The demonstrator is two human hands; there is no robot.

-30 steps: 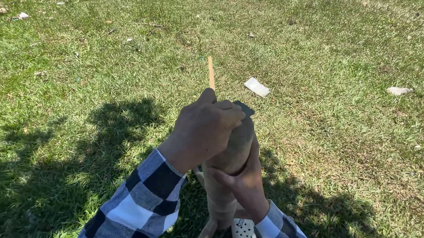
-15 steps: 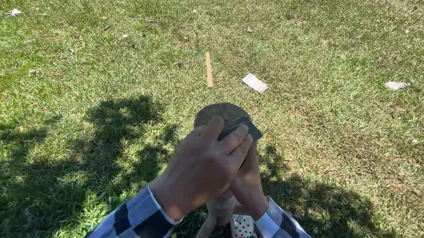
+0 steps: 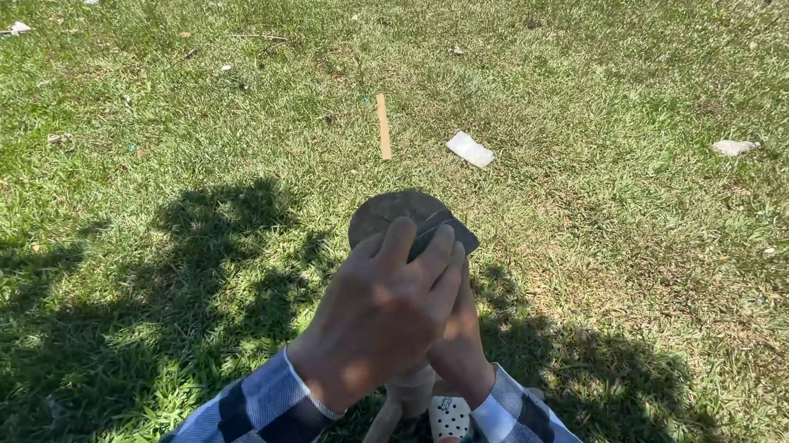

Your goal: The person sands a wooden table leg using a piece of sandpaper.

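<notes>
Over the grass (image 3: 181,218), the left hand (image 3: 383,319) presses a dark flat piece (image 3: 442,235) onto the round top of a wooden post (image 3: 394,214). Its fingers curl tight on the piece. Underneath, the right hand (image 3: 461,342) wraps around the post.

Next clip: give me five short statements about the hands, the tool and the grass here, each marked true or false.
1. The left hand lies over the rounded blade, fingers on a dark flat piece. True.
2. The right hand hangs free. False: it grips the wooden handle beneath.
3. A thin wooden stick lies on the grass beyond. True.
4. The white scrap lies left of the stick. False: right of it.
5. The sleeves are plain red. False: blue-and-white checked.
</notes>
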